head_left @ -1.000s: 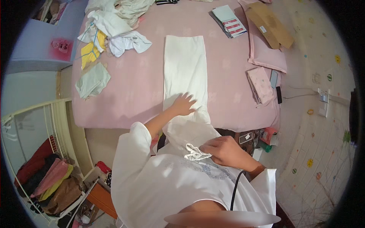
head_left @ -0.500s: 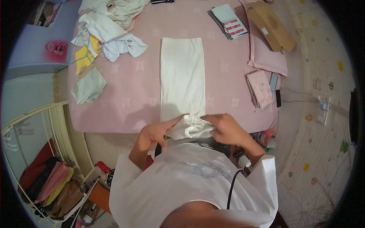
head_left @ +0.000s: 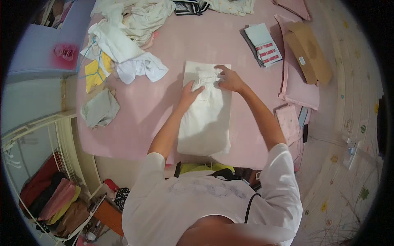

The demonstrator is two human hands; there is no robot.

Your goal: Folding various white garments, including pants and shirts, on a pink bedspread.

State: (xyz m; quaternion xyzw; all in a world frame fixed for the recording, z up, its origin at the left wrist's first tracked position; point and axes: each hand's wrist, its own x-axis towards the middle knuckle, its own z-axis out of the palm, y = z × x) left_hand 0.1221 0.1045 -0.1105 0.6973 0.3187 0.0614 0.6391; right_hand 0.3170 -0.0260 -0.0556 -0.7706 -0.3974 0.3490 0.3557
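Note:
White trousers (head_left: 205, 123) lie folded back on themselves on the pink bed, one layer over the other. Their gathered waistband (head_left: 209, 75) sits near the far end, a little short of the fold. My left hand (head_left: 191, 96) rests on the left edge of the cloth, with thumb and forefinger apart. On the right side, my right hand (head_left: 231, 80) has its fingers bent onto the waistband, pinching its corner. Part of each hand's fingers is hidden against the cloth.
White and yellow clothes (head_left: 119, 49) are heaped at the far left, with a grey-green cloth (head_left: 100, 108) nearer. Booklets (head_left: 264, 45), a cardboard piece (head_left: 310, 53) and a pink pillow (head_left: 301, 96) lie right. A clothes rack (head_left: 61, 123) stands left of the bed.
Both hands have moved away from my body with the waistband, carrying it over the far part of the trousers. The long single strip is now a shorter folded stack.

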